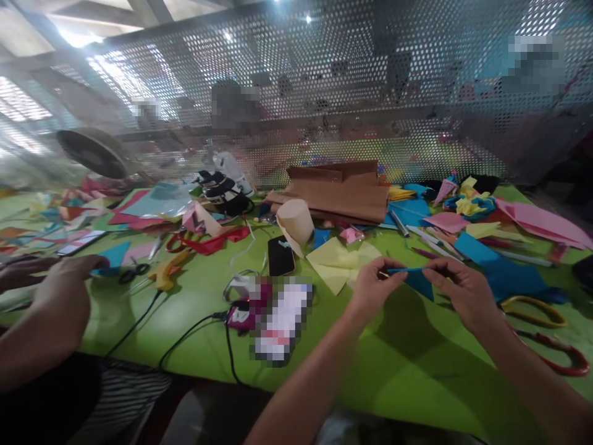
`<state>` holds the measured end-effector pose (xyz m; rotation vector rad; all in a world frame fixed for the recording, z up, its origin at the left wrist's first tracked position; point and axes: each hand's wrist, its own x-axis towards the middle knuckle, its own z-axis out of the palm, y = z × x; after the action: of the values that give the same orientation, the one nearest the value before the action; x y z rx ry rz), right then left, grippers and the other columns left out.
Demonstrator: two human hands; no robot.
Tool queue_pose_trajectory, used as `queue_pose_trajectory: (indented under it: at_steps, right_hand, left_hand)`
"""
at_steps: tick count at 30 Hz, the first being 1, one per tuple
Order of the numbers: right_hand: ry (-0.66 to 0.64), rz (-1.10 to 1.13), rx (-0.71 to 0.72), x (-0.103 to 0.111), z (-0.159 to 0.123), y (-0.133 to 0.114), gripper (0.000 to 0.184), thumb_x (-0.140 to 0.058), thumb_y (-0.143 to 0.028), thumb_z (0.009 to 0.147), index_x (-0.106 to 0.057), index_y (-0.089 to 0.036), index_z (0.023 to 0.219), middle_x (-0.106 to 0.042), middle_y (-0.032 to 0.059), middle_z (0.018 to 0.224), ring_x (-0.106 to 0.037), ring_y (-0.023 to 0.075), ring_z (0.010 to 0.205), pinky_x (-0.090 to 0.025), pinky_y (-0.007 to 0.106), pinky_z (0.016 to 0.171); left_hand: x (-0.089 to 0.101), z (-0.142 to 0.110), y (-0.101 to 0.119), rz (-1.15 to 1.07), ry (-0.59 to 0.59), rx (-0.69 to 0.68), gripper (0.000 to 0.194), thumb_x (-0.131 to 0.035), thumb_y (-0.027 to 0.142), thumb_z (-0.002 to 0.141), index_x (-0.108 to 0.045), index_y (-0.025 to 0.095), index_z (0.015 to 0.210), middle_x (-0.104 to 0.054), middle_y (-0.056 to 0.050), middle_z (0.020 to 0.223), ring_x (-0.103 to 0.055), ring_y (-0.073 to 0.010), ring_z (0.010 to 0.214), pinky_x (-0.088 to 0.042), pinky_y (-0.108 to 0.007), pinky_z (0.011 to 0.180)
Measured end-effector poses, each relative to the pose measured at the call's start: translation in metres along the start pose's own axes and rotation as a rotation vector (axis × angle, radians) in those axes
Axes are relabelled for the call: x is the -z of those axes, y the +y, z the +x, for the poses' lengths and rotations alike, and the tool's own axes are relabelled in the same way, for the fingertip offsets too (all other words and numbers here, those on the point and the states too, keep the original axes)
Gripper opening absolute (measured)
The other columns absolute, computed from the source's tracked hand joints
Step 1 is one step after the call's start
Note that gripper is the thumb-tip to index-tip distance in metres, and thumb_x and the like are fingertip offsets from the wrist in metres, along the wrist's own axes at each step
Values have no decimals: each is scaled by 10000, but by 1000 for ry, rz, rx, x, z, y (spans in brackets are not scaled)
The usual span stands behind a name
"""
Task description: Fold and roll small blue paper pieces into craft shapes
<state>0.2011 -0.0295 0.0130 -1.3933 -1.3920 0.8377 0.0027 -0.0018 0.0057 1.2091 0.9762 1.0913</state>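
Paper [420, 285] between two pinches: light, thin, easily creased

Your left hand [377, 282] pinches the left end of the blue paper's upper edge between thumb and fingers; your right hand [463, 289] grips the right side in much the same way, and a pointed flap hangs between them. The piece is held above the green table [185, 303], over its right half, between the near and far edges.

Expect next to no weight. The sheet looks thin yet stiff enough to keep a straight edge, so a light pinch should do; press harder and you would likely leave a stray crease. Its face looks matt, so slipping seems a small worry, but pulling your hands apart could tear it. Take it by edges and corners, fingertips opposed, rather than by the middle of the flap. Whether it is folded, you cannot tell for sure from this angle, as your fingers cover both ends.

Mind the scissors [551, 322] toward the table's right edge: their handles lie beside your right forearm.
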Motion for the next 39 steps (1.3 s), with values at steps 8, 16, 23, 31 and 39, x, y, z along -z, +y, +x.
queue_pose_trajectory:
  at_steps: [8, 16, 23, 31, 39]
  right_hand:
    - [2, -41, 40, -1, -2, 0, 307, -741, -561, 856, -741, -255, 877, -696, 45, 823, -600, 221, 782, -450, 350, 697]
    - [-7, -62, 60, -3, -3, 2, 320, -746, -571, 846, -752, -255, 898, -705, 50, 848, -599, 226, 790, -472, 358, 721]
    - [7, -93, 73, -3, -4, -1, 278, -738, -526, 864, -743, -249, 887, -722, 54, 889, -612, 230, 820, -482, 353, 736]
    - [6, -64, 73, -6, -3, -1, 267, -763, -524, 836, -750, -259, 869, -709, 35, 845, -609, 215, 787, -474, 347, 729]
    - [23, -60, 55, -5, -4, -3, 308, -763, -553, 831, -746, -248, 865, -705, 38, 824, -604, 213, 779, -470, 338, 713]
  left_hand:
    - [1, 0, 2, 71, -6, -23, 269, -785, 364, 763, -730, 150, 917, -652, -19, 739, -503, -105, 618, -376, -234, 570]
    - [0, -1, 0, 75, -4, -21, 267, -790, 373, 759, -717, 153, 891, -628, -11, 723, -481, -100, 613, -354, -236, 569]
    - [0, -1, 0, 62, -28, 5, 271, -771, 359, 767, -706, 143, 917, -604, 10, 705, -442, -80, 585, -327, -223, 546]
    - [0, -2, 1, 56, -12, 11, 245, -754, 338, 766, -707, 141, 902, -571, 25, 665, -424, -75, 564, -297, -221, 526]
    - [1, 0, 2, 65, -19, 8, 253, -772, 331, 768, -704, 139, 920, -607, 9, 700, -453, -81, 588, -332, -219, 545]
